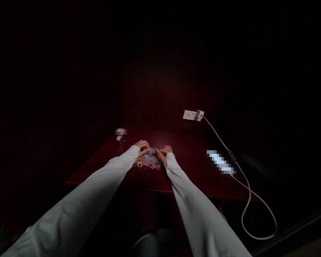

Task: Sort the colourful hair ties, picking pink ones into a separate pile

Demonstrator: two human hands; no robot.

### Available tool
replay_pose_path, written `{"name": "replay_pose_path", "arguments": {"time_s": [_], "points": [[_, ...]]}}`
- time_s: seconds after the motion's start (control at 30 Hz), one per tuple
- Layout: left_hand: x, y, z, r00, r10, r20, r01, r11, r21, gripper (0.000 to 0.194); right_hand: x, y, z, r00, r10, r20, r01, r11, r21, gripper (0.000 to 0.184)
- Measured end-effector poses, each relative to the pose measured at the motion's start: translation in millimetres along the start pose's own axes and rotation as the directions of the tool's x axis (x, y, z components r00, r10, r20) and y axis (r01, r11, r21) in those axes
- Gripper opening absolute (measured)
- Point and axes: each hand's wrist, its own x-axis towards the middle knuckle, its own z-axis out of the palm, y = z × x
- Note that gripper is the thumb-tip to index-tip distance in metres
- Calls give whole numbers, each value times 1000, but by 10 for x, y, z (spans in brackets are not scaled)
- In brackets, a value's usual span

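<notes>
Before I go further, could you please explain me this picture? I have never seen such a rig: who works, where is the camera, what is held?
There is no robot here. One camera, worn on a person's head, looks forward and down at two bare hands. The left hand and right hand have their fingers at a pile of colorful elastic bands; whether they grip any is unclear. On the dark red table also lie a clear round container and a blurred bright object, perhaps a phone. A white cable reaches it from the wall socket.
</notes>
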Motion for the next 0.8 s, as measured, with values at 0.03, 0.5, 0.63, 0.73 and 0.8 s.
{"name": "replay_pose_path", "arguments": {"time_s": [0.03, 0.5, 0.63, 0.73, 0.8], "points": [[-1, 10, 0, 1000, -1, -4, 1, 1000, 0, 32, -3, 3, 8, 1000, 9, -19, -10, 1000, -13, 34], [38, 84, 45, 1000, 25, 19, -25, 999, 47, 29, -34, 35, -13, 997, 49, -66, -54, 995, -86, 17], [37, 99, 68, 1000, 15, 19, -17, 998, 62, 28, -27, 13, -41, 994, 93, -64, -99, 990, -100, 14], [39, 92, 94, 1000, 23, 5, -24, 997, 71, 27, -22, 18, -45, 992, 98, -81, -105, 990, -90, 15], [42, 90, 106, 1000, 18, -1, -18, 996, 82, 25, -17, 27, -44, 990, 112, -82, -119, 989, -90, 18]]}}
